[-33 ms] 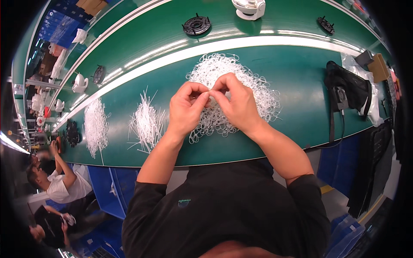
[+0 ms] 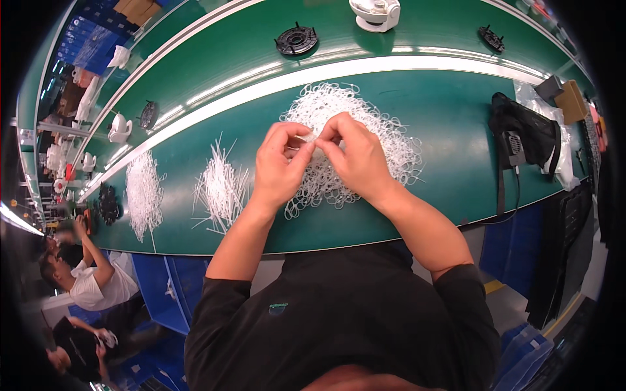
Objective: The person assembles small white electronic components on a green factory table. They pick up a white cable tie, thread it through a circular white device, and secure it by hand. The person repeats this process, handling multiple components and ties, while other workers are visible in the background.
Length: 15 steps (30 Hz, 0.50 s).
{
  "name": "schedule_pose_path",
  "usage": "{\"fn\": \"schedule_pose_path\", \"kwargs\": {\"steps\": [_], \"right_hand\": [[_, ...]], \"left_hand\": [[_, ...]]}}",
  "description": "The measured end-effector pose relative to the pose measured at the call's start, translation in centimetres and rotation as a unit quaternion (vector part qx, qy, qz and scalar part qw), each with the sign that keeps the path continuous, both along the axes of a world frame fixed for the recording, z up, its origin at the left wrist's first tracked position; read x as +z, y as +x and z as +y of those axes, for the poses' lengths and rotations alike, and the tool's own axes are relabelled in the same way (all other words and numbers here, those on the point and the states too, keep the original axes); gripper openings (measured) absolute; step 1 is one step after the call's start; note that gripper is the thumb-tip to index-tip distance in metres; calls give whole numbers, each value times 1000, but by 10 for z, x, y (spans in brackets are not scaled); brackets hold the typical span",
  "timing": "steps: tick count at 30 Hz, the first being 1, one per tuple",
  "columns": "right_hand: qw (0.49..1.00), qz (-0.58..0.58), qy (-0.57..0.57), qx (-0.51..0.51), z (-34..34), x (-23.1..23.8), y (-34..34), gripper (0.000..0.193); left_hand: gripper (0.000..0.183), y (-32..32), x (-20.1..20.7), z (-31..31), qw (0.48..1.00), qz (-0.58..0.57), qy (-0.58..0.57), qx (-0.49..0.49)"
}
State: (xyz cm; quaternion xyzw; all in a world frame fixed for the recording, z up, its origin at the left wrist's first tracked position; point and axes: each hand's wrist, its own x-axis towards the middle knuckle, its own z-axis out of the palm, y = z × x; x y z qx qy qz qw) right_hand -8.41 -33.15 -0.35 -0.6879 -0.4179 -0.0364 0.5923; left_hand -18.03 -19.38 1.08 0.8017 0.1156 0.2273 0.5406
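My left hand (image 2: 282, 159) and my right hand (image 2: 355, 153) meet fingertip to fingertip over a big heap of white looped cable ties (image 2: 385, 146) on the green bench. Both are closed in a pinch. Between the fingers a bit of a white cable tie (image 2: 308, 137) shows; most of it is hidden. Left of my left hand lies a bundle of straight white cable ties (image 2: 222, 186). Farther left is another long pile of white ties (image 2: 145, 195), some of them looped.
A conveyor belt (image 2: 235, 45) runs behind the bench, carrying black round parts (image 2: 297, 40) and a white device (image 2: 376, 14). At right lie a black mesh bag (image 2: 531, 133) and a brown box (image 2: 571, 102). Blue bins (image 2: 160, 287) stand below; people (image 2: 98, 280) work at far left.
My hands keep nearly the same pose over the heap. Slightly more white shows between the left fingers. The whole view has shifted very slightly.
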Motion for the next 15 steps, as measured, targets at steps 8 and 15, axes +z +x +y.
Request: {"fn": "schedule_pose_path", "kwargs": {"steps": [8, 15], "right_hand": [[997, -1, -68, 33, -7, 12, 3, 21], [984, -138, -108, -18, 2, 28, 55, 23]], "left_hand": [[15, -4, 7, 5, 967, -69, 239, -49], [21, -16, -19, 27, 980, -1, -191, -54]]}}
